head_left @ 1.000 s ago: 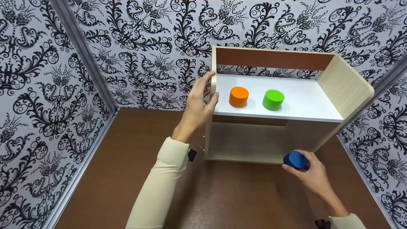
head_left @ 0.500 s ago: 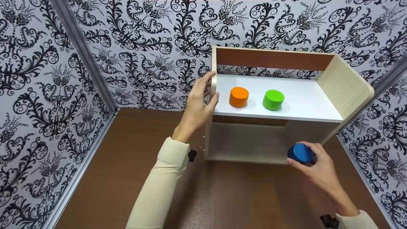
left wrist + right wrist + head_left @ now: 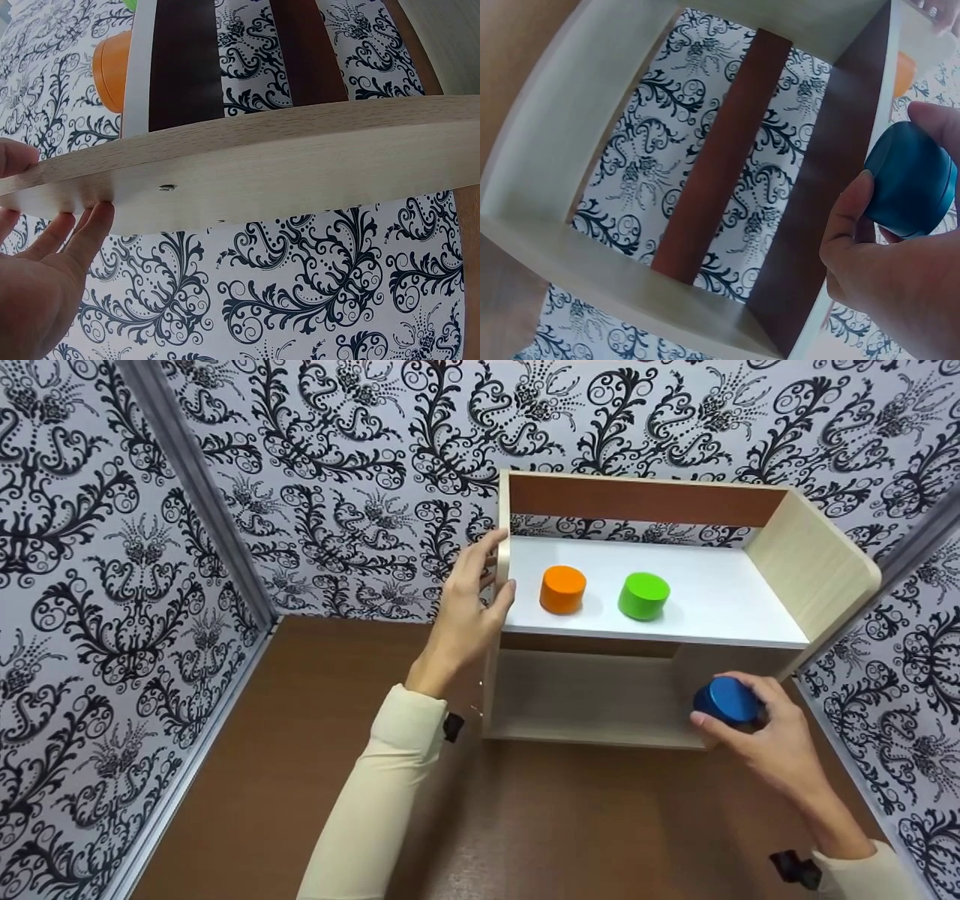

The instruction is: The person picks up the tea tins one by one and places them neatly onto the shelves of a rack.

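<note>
A small wooden shelf unit [image 3: 585, 694] with a white upper board stands against the wall. My left hand [image 3: 469, 611] grips the front edge of its left side panel [image 3: 270, 165], thumb on the inner side and fingers on the outer face in the left wrist view. On the white board sit an orange cylinder [image 3: 562, 589] and, to its right, a green cylinder [image 3: 643, 595], apart from each other. My right hand [image 3: 780, 735] holds a blue cylinder [image 3: 911, 180] between thumb and fingers, in front of the unit's right end and lower than the white board.
The unit's right side panel [image 3: 814, 562] rises above the white board, and a brown back rail [image 3: 645, 499] runs behind. Below is an open lower compartment. Patterned walls [image 3: 337, 510] enclose the brown table [image 3: 300, 750] at the back and sides.
My right hand has moved up and to the right with the blue cylinder, nearer the unit's right end. The left hand, the orange cylinder and the green cylinder stay in place.
</note>
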